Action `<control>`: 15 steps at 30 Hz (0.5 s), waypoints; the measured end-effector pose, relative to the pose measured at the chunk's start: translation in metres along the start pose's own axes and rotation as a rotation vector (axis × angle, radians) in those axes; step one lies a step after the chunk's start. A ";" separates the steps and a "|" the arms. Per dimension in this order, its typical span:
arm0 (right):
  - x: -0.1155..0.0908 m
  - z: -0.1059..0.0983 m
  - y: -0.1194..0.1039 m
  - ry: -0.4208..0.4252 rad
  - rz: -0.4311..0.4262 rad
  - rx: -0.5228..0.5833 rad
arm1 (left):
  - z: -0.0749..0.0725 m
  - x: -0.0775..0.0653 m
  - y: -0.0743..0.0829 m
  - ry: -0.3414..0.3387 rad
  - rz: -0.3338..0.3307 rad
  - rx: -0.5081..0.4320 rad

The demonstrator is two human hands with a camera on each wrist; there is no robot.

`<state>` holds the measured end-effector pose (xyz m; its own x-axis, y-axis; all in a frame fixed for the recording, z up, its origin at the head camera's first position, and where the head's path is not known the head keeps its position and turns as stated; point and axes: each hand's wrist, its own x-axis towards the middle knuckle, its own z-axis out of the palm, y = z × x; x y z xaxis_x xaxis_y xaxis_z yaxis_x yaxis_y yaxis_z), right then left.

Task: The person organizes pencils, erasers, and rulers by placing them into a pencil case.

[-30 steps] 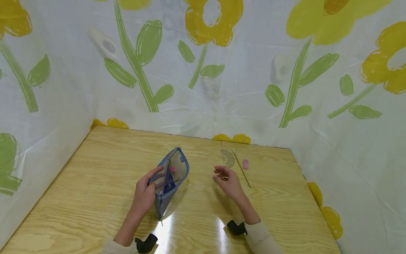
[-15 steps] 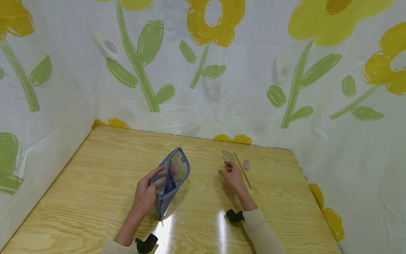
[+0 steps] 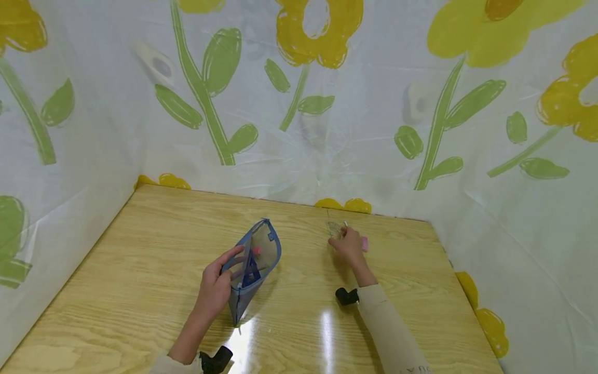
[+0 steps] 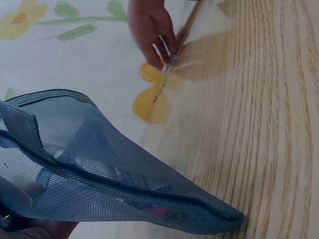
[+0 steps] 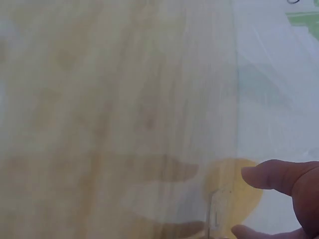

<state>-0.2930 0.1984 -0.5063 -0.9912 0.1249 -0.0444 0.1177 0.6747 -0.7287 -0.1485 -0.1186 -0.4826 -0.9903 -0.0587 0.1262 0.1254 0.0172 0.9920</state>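
Observation:
My left hand (image 3: 217, 283) grips a blue mesh pencil case (image 3: 247, 301), fingers over its near side. The case's mouth gapes, and a dark blue set square (image 3: 251, 274) and a small pink item (image 3: 256, 251) show inside. Farther back, my right hand (image 3: 348, 245) reaches down at a clear protractor (image 3: 334, 228) lying flat on the table. Its thumb and a finger stand apart around the protractor (image 5: 217, 214) in the right wrist view. A pencil (image 3: 345, 224) lies mostly hidden beneath this hand. A pink eraser (image 3: 364, 244) sits just right of the fingers.
The wooden table (image 3: 154, 249) meets flower-printed white sheeting (image 3: 355, 130) at its back and both sides. Black wrist-worn mounts (image 3: 347, 296) stick out at both sleeves. A bright reflection lies on the table between the arms.
My right hand has moved forward and right, from bare table to the protractor, and now covers most of the pencil. The left hand and pencil case have stayed nearly still.

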 end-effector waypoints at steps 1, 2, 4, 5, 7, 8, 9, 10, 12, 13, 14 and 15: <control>0.003 0.000 -0.001 -0.004 0.009 -0.015 | 0.000 0.000 0.000 0.000 0.002 -0.005; 0.005 0.000 -0.001 -0.007 0.022 -0.026 | 0.000 -0.001 0.000 0.002 0.003 -0.004; 0.009 0.000 -0.002 -0.004 0.050 -0.059 | 0.000 -0.001 -0.001 0.003 0.009 -0.010; 0.010 0.000 -0.003 0.000 0.060 -0.078 | 0.000 -0.001 -0.001 0.004 0.010 -0.013; 0.013 0.000 -0.004 0.018 0.070 -0.099 | 0.000 -0.001 -0.001 0.006 0.012 -0.013; 0.014 0.000 -0.004 0.021 0.070 -0.108 | 0.000 -0.001 0.000 0.008 0.012 -0.010; 0.015 0.000 -0.005 0.024 0.064 -0.116 | -0.001 -0.001 0.000 0.011 0.012 -0.007; 0.016 0.000 -0.005 0.024 0.052 -0.127 | -0.001 -0.001 0.000 0.014 0.012 -0.002; 0.017 -0.001 -0.007 0.020 0.033 -0.140 | -0.002 -0.001 0.000 0.019 0.013 0.006; 0.017 -0.001 -0.008 0.016 0.027 -0.146 | -0.002 -0.001 0.000 0.020 0.017 0.009; 0.017 -0.001 -0.010 0.009 0.026 -0.148 | -0.003 -0.001 0.000 0.020 0.021 0.011; 0.017 -0.002 -0.011 0.002 0.024 -0.149 | -0.003 -0.001 0.000 0.018 0.025 0.014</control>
<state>-0.3107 0.1943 -0.4977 -0.9879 0.1436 -0.0586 0.1489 0.7719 -0.6181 -0.1475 -0.1216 -0.4827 -0.9856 -0.0765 0.1509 0.1487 0.0329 0.9883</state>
